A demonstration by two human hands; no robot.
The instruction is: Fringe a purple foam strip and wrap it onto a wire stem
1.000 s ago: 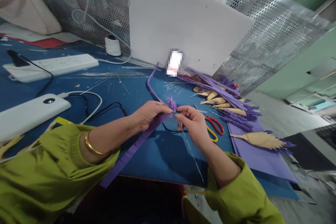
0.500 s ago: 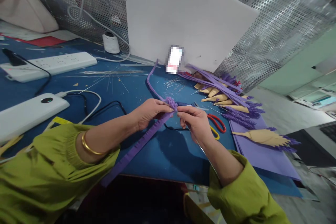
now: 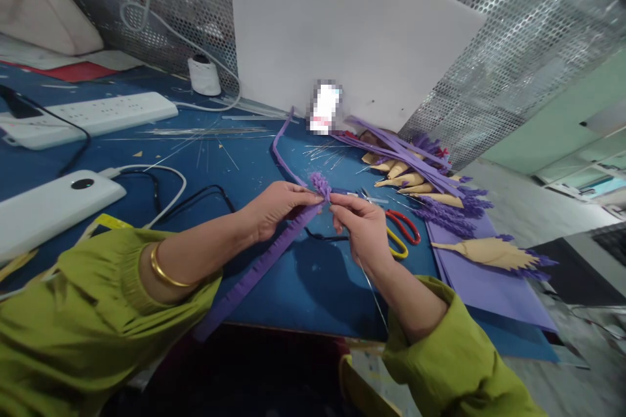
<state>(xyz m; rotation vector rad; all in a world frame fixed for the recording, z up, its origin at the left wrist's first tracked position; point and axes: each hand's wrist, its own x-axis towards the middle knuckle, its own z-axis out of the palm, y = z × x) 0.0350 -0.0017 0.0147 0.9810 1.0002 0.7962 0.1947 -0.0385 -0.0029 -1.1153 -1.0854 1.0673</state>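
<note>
Left hand point(image 3: 278, 210): its grip is closed, with thumb and finger pinching the purple strip point(image 3: 259, 268) just under the fluffy tuft; a gold bangle point(image 3: 159, 270) sits round the wrist.
Right hand point(image 3: 362, 221): its grip is closed on a thin wire point(image 3: 370, 288); the fingertips are right by the bottom of the tuft, near the left hand's tips.
Purple tuft point(image 3: 319, 184): it pokes up between the two hands, over the middle of the table point(image 3: 313, 303).
Purple strip: it has little cuts along it; it slants down from the left hand to the near left, past the table edge.
Thin purple band point(image 3: 282, 158): it lies beyond the left hand and bends to the far side; I cannot tell if it joins the strip.
Red and yellow handles point(image 3: 416, 233): they lie just right of the right hand.
Right side: tan-wrapped purple bunches point(image 3: 408, 180) lie in a pile, with long purple strips point(image 3: 405, 155) on top; nearer, one tan bunch point(image 3: 489, 255) lies on purple sheets point(image 3: 493, 300).
Left side: a white power strip point(image 3: 98, 118); a white box with a small dark screen point(image 3: 59, 214) is nearer.
Far side: a white spool point(image 3: 204, 78); a bright, blurred thing point(image 3: 325, 107) stands by the white board point(image 3: 342, 26).
</note>
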